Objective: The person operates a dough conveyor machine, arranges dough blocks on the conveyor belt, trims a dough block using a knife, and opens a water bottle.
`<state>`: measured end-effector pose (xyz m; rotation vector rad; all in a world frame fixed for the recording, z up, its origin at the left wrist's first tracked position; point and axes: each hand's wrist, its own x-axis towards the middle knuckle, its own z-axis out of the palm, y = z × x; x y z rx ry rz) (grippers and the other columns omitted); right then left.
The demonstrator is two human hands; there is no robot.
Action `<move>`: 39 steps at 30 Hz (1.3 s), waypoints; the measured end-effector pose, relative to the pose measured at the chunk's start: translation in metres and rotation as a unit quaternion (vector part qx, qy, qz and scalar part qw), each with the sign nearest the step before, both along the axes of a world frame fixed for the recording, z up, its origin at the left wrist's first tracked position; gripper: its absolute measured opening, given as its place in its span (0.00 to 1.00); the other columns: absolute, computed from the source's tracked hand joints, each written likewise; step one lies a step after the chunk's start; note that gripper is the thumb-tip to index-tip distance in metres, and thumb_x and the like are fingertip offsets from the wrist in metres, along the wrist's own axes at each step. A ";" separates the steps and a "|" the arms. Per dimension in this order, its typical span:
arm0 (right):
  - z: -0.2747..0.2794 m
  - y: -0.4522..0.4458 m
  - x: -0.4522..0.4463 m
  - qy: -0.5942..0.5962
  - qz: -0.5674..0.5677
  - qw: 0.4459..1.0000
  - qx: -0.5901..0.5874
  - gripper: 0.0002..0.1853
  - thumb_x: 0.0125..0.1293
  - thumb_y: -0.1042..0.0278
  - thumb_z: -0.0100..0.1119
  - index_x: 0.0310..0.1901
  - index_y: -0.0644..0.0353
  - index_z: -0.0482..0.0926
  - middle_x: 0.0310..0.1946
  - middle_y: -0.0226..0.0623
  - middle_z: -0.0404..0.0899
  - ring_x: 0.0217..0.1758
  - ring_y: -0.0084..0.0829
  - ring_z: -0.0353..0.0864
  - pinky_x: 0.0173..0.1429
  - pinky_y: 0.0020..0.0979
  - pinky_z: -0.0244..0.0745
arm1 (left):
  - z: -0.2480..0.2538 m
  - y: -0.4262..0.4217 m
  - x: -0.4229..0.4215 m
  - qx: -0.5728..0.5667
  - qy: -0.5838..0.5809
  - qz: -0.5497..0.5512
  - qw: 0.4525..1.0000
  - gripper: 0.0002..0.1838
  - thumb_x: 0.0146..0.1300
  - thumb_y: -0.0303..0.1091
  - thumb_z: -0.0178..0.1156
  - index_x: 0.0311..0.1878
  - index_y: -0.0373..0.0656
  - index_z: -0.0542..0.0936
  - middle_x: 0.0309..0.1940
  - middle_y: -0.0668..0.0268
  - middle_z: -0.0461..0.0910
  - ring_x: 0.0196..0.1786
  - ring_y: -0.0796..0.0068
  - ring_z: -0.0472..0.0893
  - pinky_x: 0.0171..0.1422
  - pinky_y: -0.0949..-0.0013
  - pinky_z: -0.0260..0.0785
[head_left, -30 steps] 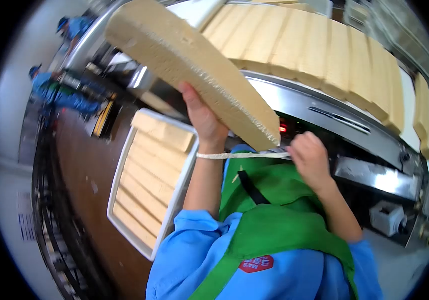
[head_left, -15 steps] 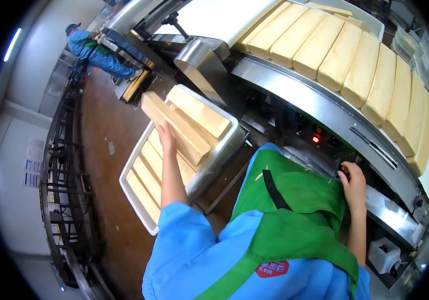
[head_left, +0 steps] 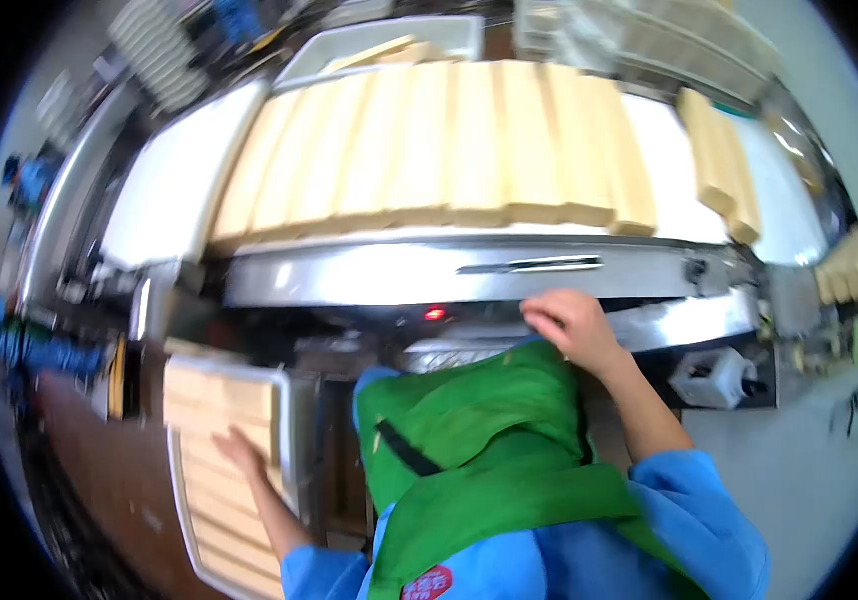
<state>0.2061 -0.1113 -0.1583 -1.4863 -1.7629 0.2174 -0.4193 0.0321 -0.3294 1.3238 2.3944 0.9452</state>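
Over the white tray (head_left: 287,420) at the lower left, my left hand (head_left: 241,452) is held with its fingers apart, at the pale yellow blocks (head_left: 219,490) lying side by side. The image is blurred there; whether it touches a block cannot be told. My right hand (head_left: 571,325) is beside the metal edge of the worktable, its fingers curled together; what it may hold is hidden. Beyond it a long row of pale blocks (head_left: 429,140) lies on the white belt (head_left: 184,170).
Two more blocks (head_left: 714,165) lie apart at the right. A white bin (head_left: 384,45) with pieces stands behind the row. A white machine part (head_left: 714,378) is at the lower right. People in blue (head_left: 44,350) are far left.
The block my left hand carried is now down among those in the tray, and that hand has opened. The view has turned right, toward the row of blocks.
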 end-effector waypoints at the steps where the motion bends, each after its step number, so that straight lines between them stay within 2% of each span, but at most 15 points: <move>1: 0.003 0.004 0.017 0.038 -0.083 0.996 0.012 0.07 0.59 0.71 0.61 0.38 0.63 0.80 0.36 0.42 0.81 0.40 0.42 0.80 0.46 0.36 0.75 | 0.014 0.006 0.012 -0.048 0.099 0.018 0.994 0.39 0.71 0.48 0.47 0.73 0.30 0.47 0.74 0.45 0.43 0.76 0.49 0.47 0.79 0.57 0.39; 3: 0.016 0.018 0.059 0.032 -0.233 0.967 0.100 0.08 0.60 0.76 0.58 0.41 0.64 0.80 0.38 0.40 0.80 0.41 0.35 0.80 0.46 0.30 0.74 | 0.068 -0.004 0.085 0.033 0.141 0.012 0.989 0.36 0.71 0.46 0.49 0.72 0.32 0.53 0.72 0.42 0.49 0.74 0.46 0.51 0.77 0.55 0.45; 5: 0.026 0.033 0.095 0.031 -0.308 0.946 0.099 0.11 0.61 0.74 0.58 0.46 0.64 0.78 0.45 0.43 0.78 0.48 0.37 0.78 0.52 0.33 0.73 | 0.083 0.008 0.115 0.269 0.165 -0.092 0.945 0.31 0.70 0.44 0.51 0.69 0.34 0.60 0.69 0.44 0.55 0.72 0.46 0.55 0.75 0.54 0.48; 7: 0.027 0.034 0.133 -0.081 -0.389 0.909 0.128 0.20 0.61 0.71 0.61 0.55 0.63 0.73 0.54 0.46 0.73 0.58 0.41 0.74 0.61 0.36 0.69 | 0.107 0.011 0.174 0.347 0.106 -0.218 0.906 0.25 0.70 0.41 0.51 0.64 0.36 0.67 0.66 0.45 0.60 0.70 0.47 0.59 0.74 0.52 0.49; 9: 0.021 0.037 0.132 -0.034 -0.372 0.925 0.068 0.28 0.60 0.67 0.63 0.61 0.62 0.68 0.61 0.49 0.67 0.65 0.44 0.67 0.68 0.38 0.63 | 0.147 0.006 0.247 0.372 0.086 -0.327 0.864 0.18 0.67 0.33 0.51 0.57 0.34 0.72 0.62 0.48 0.65 0.67 0.51 0.64 0.71 0.53 0.52; 11: 0.012 0.043 0.105 -0.093 -0.350 0.932 0.027 0.37 0.52 0.59 0.68 0.63 0.64 0.67 0.63 0.55 0.64 0.68 0.54 0.60 0.71 0.43 0.58 | 0.151 0.007 0.295 0.326 0.014 -0.413 0.850 0.16 0.63 0.28 0.54 0.54 0.37 0.75 0.58 0.52 0.70 0.63 0.53 0.67 0.68 0.56 0.56; 13: 0.010 0.048 0.091 -0.191 -0.375 0.906 -0.052 0.36 0.49 0.63 0.67 0.63 0.61 0.68 0.64 0.56 0.63 0.69 0.54 0.59 0.72 0.44 0.58 | 0.154 0.016 0.342 0.314 0.035 -0.480 0.818 0.15 0.61 0.25 0.55 0.51 0.38 0.77 0.54 0.53 0.74 0.60 0.55 0.71 0.65 0.59 0.60; 17: 0.008 0.048 0.106 -0.128 -0.358 0.925 -0.012 0.32 0.50 0.67 0.64 0.61 0.58 0.71 0.65 0.54 0.63 0.69 0.52 0.60 0.71 0.43 0.58 | 0.161 0.052 0.419 0.260 -0.043 -0.591 0.762 0.10 0.60 0.28 0.58 0.45 0.40 0.79 0.41 0.57 0.78 0.45 0.54 0.75 0.53 0.58 0.65; 21: 0.001 0.018 0.169 -0.091 -0.377 0.921 0.030 0.27 0.51 0.71 0.60 0.57 0.61 0.74 0.63 0.49 0.66 0.67 0.49 0.63 0.69 0.44 0.60 | 0.169 0.054 0.446 0.248 0.027 -0.581 0.775 0.09 0.61 0.30 0.59 0.43 0.40 0.80 0.32 0.56 0.74 0.37 0.53 0.76 0.41 0.58 0.69; 23: 0.010 0.006 0.184 -0.166 -0.470 0.866 -0.049 0.27 0.51 0.72 0.59 0.56 0.62 0.74 0.63 0.49 0.67 0.67 0.49 0.63 0.72 0.44 0.57 | 0.167 0.055 0.461 0.261 0.000 -0.612 0.746 0.07 0.60 0.30 0.60 0.40 0.40 0.79 0.32 0.56 0.74 0.37 0.52 0.77 0.42 0.57 0.69; 25: 0.015 0.012 0.176 -0.161 -0.480 0.859 -0.078 0.26 0.54 0.72 0.58 0.57 0.63 0.73 0.62 0.49 0.68 0.69 0.49 0.61 0.72 0.45 0.55 | 0.169 0.052 0.473 0.262 0.015 -0.600 0.756 0.06 0.60 0.29 0.60 0.39 0.40 0.79 0.33 0.57 0.74 0.37 0.53 0.76 0.42 0.58 0.69; 27: 0.016 0.038 0.135 -0.118 -0.361 0.920 0.096 0.25 0.58 0.68 0.58 0.58 0.62 0.72 0.62 0.49 0.68 0.69 0.51 0.60 0.71 0.46 0.56 | 0.170 0.054 0.479 0.269 0.003 -0.595 0.757 0.05 0.60 0.29 0.59 0.38 0.40 0.78 0.34 0.58 0.74 0.38 0.54 0.76 0.44 0.58 0.69; 31: 0.016 0.088 0.060 -0.149 -0.228 0.961 0.051 0.23 0.60 0.59 0.60 0.57 0.57 0.73 0.62 0.45 0.68 0.70 0.52 0.59 0.68 0.47 0.59 | 0.171 0.055 0.477 0.260 -0.003 -0.637 0.725 0.08 0.60 0.29 0.58 0.42 0.40 0.78 0.37 0.58 0.75 0.44 0.54 0.75 0.50 0.57 0.67; 36: 0.005 0.098 0.062 -0.179 -0.287 0.941 0.034 0.19 0.58 0.59 0.62 0.50 0.54 0.75 0.61 0.42 0.67 0.69 0.46 0.60 0.64 0.48 0.61 | 0.163 0.066 0.448 0.292 0.055 -0.632 0.715 0.10 0.59 0.31 0.59 0.44 0.41 0.80 0.42 0.58 0.78 0.46 0.54 0.75 0.53 0.56 0.66; 39: 0.006 0.084 0.090 -0.162 -0.338 0.927 0.010 0.16 0.54 0.60 0.66 0.43 0.53 0.75 0.61 0.43 0.66 0.69 0.45 0.61 0.62 0.49 0.61 | 0.155 0.085 0.411 0.258 0.021 -0.574 0.776 0.09 0.58 0.32 0.60 0.41 0.40 0.80 0.40 0.59 0.77 0.46 0.55 0.74 0.55 0.55 0.63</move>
